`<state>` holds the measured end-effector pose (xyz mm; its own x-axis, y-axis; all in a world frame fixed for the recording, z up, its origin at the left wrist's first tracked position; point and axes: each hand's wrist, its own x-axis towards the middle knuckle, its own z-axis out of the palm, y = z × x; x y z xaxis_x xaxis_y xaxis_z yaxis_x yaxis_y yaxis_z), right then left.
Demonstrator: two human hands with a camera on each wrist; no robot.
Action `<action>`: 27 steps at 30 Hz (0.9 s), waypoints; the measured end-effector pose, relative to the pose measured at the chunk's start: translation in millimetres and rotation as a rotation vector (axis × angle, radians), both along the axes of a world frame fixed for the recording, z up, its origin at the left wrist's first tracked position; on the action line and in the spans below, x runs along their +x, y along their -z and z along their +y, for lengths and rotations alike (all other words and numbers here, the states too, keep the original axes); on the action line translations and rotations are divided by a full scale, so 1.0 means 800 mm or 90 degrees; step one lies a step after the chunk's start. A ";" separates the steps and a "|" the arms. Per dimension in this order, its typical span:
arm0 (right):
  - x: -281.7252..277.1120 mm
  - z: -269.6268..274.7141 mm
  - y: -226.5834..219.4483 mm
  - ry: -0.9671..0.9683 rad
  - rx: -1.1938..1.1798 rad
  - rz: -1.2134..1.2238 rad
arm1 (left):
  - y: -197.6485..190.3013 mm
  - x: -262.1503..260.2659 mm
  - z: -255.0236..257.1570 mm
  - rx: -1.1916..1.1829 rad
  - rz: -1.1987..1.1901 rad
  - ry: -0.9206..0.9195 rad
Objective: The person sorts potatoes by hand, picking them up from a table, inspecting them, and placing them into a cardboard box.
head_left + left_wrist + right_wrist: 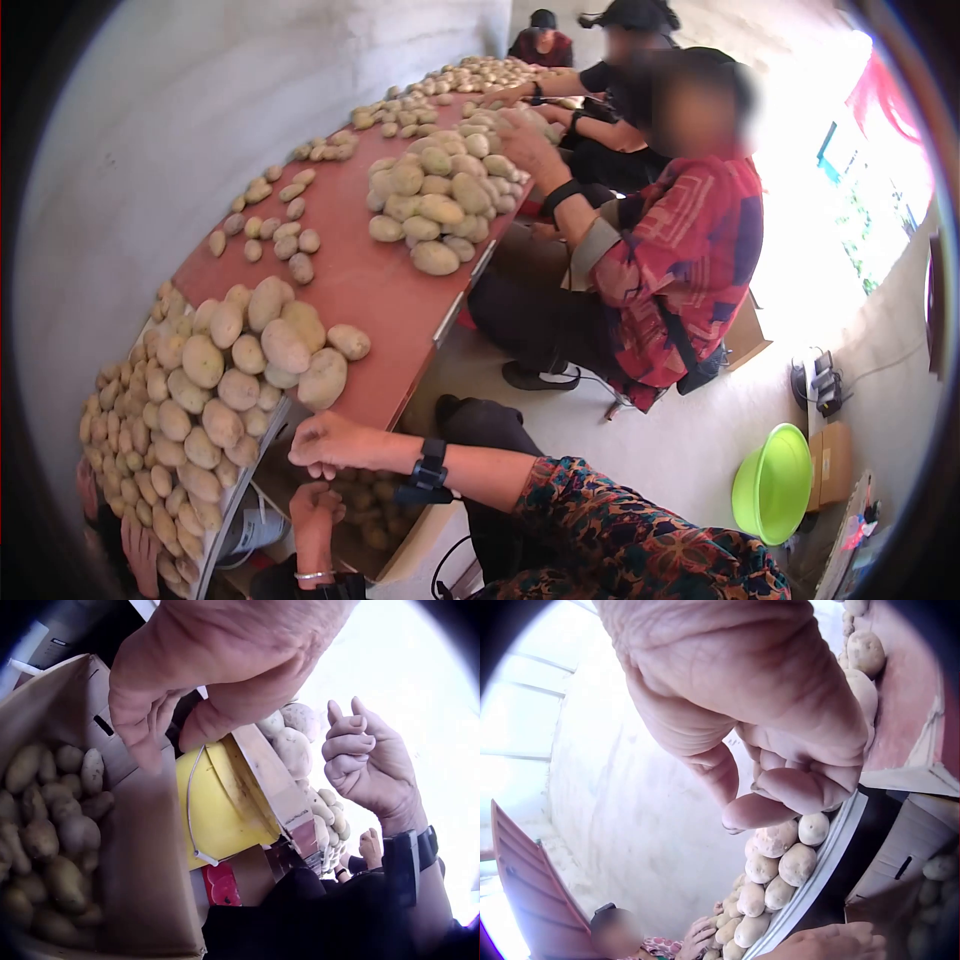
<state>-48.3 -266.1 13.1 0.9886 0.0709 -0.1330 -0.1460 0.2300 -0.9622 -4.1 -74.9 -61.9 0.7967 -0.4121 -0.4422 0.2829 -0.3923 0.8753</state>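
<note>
My right hand (pixel 340 445) hovers beside the red table's edge, close to a large heap of potatoes (pixel 205 360). In the right wrist view the fingers (pixel 802 787) bend loosely toward the thumb, with nothing between them. Lower down, my left hand (pixel 315 510) hangs in front of the table, near a cardboard box (pixel 146 862). Several potatoes (pixel 60 825) lie inside that box. The left wrist view shows the left fingers (pixel 135 720) relaxed and slightly bent, holding nothing. Both hands are apart from the potatoes.
The red table (pixel 380 310) carries another potato heap (pixel 445 195) and scattered potatoes (pixel 285 240) along the wall. People sit along its right side; another person's hands (pixel 140 550) touch the near heap. A yellow bucket (pixel 217 806) stands beside the box. A green basin (pixel 775 485) sits on the floor.
</note>
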 end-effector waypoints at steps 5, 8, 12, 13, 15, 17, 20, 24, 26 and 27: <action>0.008 0.005 -0.009 -0.014 0.038 0.015 | -0.074 0.005 0.011 -0.087 -0.104 0.031; 0.019 0.014 -0.007 -0.011 0.029 0.008 | -0.102 0.026 0.026 -0.064 -0.129 0.024; 0.037 0.042 0.000 0.010 -0.004 0.009 | -0.089 0.045 0.054 -0.170 -0.066 -0.115; 0.040 0.047 0.001 0.034 -0.011 -0.002 | -0.083 0.048 0.058 -0.221 -0.016 -0.175; 0.044 0.062 0.004 0.036 -0.047 -0.009 | -0.078 0.048 0.061 -0.299 0.026 -0.221; 0.046 0.072 0.010 0.049 -0.083 -0.014 | -0.075 0.054 0.063 -0.375 0.072 -0.254; 0.046 0.081 0.026 0.096 -0.178 -0.002 | -0.062 0.066 0.069 -0.431 0.108 -0.288; 0.058 0.074 0.009 0.304 -0.237 -0.212 | -0.070 0.075 0.074 -0.479 0.086 -0.321; 0.073 0.061 -0.016 0.349 -0.262 -0.241 | -0.076 0.074 0.074 -0.507 0.093 -0.359; 0.084 0.052 -0.024 0.343 -0.265 -0.243 | -0.077 0.075 0.074 -0.511 0.092 -0.365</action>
